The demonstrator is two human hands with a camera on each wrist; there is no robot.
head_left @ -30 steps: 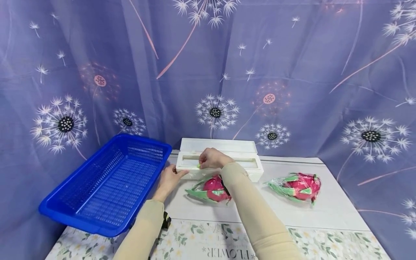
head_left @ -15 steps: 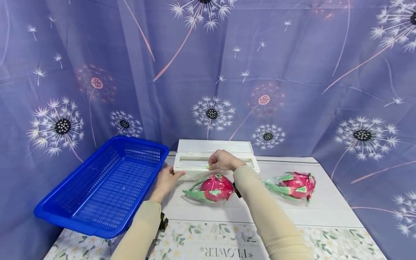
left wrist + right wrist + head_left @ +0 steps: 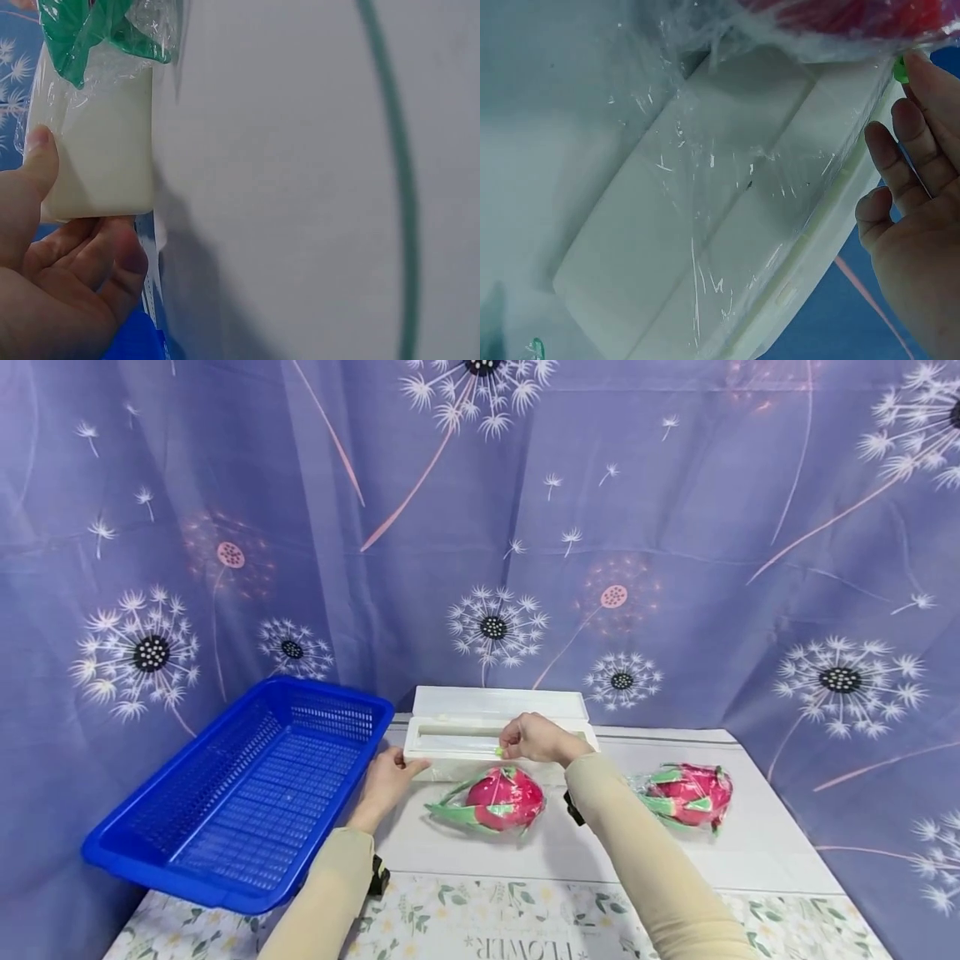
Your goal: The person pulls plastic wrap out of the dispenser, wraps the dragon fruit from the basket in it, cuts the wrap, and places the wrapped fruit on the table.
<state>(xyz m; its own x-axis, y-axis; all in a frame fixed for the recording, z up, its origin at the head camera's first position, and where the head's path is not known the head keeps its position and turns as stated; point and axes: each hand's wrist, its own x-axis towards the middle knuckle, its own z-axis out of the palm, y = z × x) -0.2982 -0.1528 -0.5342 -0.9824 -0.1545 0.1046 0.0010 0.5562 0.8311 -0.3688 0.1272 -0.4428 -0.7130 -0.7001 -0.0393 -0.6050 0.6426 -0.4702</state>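
A long white cling film dispenser point(image 3: 453, 743) lies at the back of the table with its lid point(image 3: 498, 702) raised. My left hand point(image 3: 386, 783) grips its left end, thumb on the front and fingers at the end face in the left wrist view. On the front rim, my right hand point(image 3: 542, 737) pinches a small green slide cutter point(image 3: 500, 751) between thumb and forefinger. Clear film point(image 3: 697, 187) hangs over the dispenser's front in the right wrist view. Close in front sits a dragon fruit point(image 3: 504, 799), pink with green tips, with film over it.
A second wrapped dragon fruit point(image 3: 696, 795) lies to the right, near my right forearm. On the left stands a large blue plastic basket point(image 3: 375, 700), close beside my left arm. A purple dandelion curtain point(image 3: 420, 602) hangs behind the table.
My right hand has moved to the right along the dispenser's rim with the green slide cutter. My left hand keeps its hold on the left end.
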